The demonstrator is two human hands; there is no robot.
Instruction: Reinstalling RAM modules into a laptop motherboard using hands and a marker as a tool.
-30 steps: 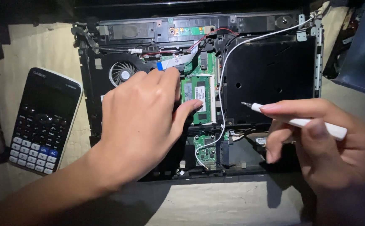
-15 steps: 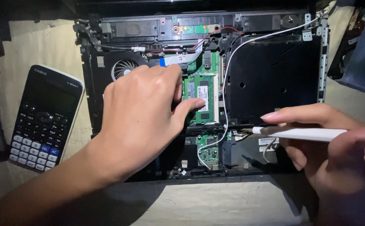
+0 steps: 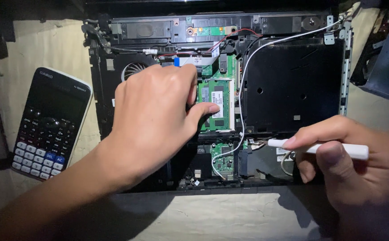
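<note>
Left hand [image 3: 158, 120] spread flat on open laptop [image 3: 292, 85], thumb touching green memory card [image 3: 219, 105], right hand [image 3: 355, 165] pinching white tool [image 3: 319, 148] just beside, calculator [image 3: 51, 122] left of both.

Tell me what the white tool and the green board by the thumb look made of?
White tool in the right hand: probably matte plastic, smooth and evenly white. Green memory board by the left hand: looks like lacquered circuit laminate carrying dark chips.

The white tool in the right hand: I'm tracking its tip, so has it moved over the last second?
Yes. The white tool has dropped lower and levelled out, toward the small green board.
</note>
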